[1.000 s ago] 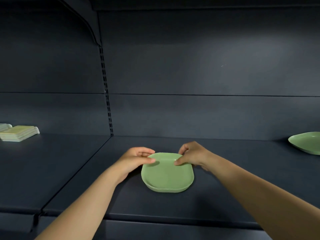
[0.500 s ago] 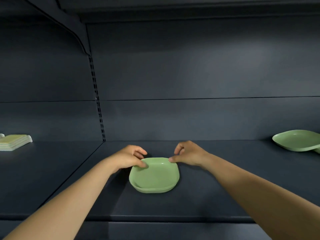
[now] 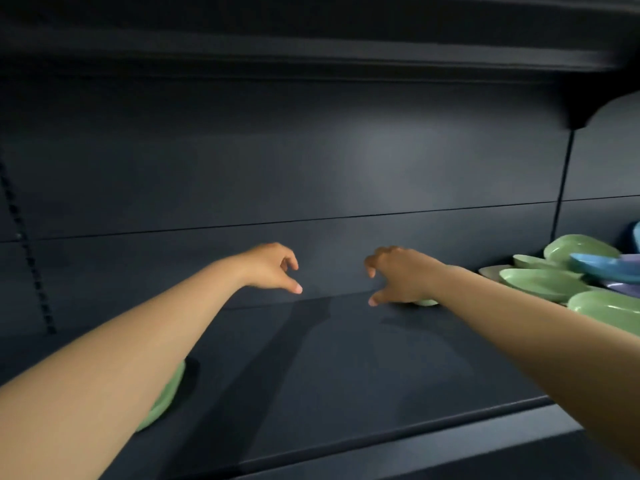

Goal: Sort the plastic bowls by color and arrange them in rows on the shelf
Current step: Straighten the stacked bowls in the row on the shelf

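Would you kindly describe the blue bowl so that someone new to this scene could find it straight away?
Look along the dark shelf to its far right end, where a loose pile of bowls lies beyond the right hand. The blue bowl rests tilted on top of that pile, near the picture's right edge. Most bowls around it are pale green; it is bright blue.

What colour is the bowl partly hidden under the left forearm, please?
Light green bowl, in the head view.

Open dark shelf [image 3: 346, 368] lies between and ahead of both arms, while a heap of green, blue and purple bowls [image 3: 554, 284] crowds the right end and the upper shelf [image 3: 311, 46] caps the headroom.
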